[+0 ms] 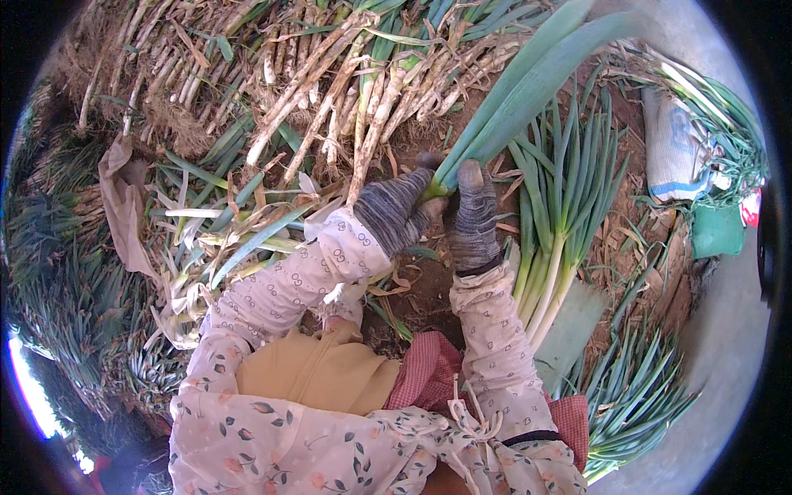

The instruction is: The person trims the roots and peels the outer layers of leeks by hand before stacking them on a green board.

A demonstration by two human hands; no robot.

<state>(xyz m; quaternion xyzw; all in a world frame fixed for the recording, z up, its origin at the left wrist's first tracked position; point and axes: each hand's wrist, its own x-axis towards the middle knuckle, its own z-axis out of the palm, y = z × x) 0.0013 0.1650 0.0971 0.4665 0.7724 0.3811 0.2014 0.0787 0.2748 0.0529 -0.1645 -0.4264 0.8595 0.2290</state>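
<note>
My left hand [396, 207], in a grey knit glove, grips a large green onion [504, 105] near where its leaves divide. My right hand [475, 216], gloved alike, holds the same plant from the right, its thumb lying against the leaves. Broad blue-green leaves slant away to the upper right, and their tips are blurred. The lower stalk is hidden by my hands. Just right of my right forearm lies a bundle of trimmed green onions [560, 210], its pale stalks pointing towards me.
Untrimmed green onions [309, 93] with roots and dry skins are heaped ahead. Stripped leaves [216, 229] litter the left. More green onions [631, 402] lie at the lower right. A white woven sack [671, 148] and a green container [718, 232] are at the far right.
</note>
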